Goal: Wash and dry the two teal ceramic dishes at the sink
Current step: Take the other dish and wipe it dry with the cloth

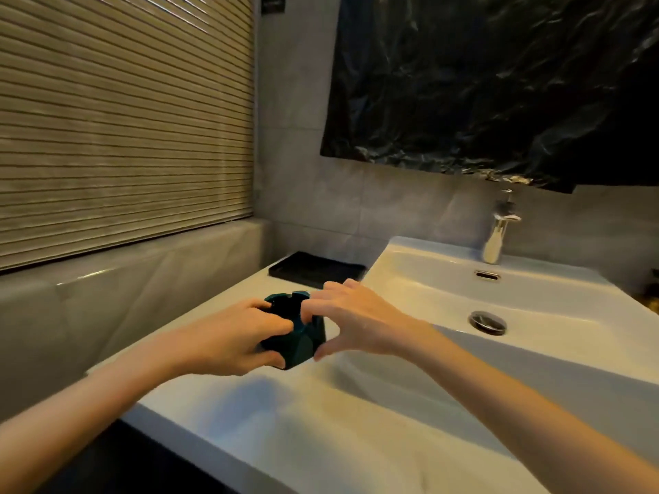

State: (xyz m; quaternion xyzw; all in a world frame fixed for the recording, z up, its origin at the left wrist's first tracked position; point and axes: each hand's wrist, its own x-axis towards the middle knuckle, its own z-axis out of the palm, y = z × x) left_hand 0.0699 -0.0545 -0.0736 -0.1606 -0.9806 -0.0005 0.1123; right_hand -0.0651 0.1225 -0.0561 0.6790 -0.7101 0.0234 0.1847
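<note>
Left of the sink, the teal dish, clasped by the curled left hand and right hand, is best lifted level.

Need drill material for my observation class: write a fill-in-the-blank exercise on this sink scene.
1. The left hand and right hand both grip one ____ dish.
2. The dish is to the ____ of the sink.
3. Behind the dish lies a ____ tray.
Missing words: teal; left; black.
</note>
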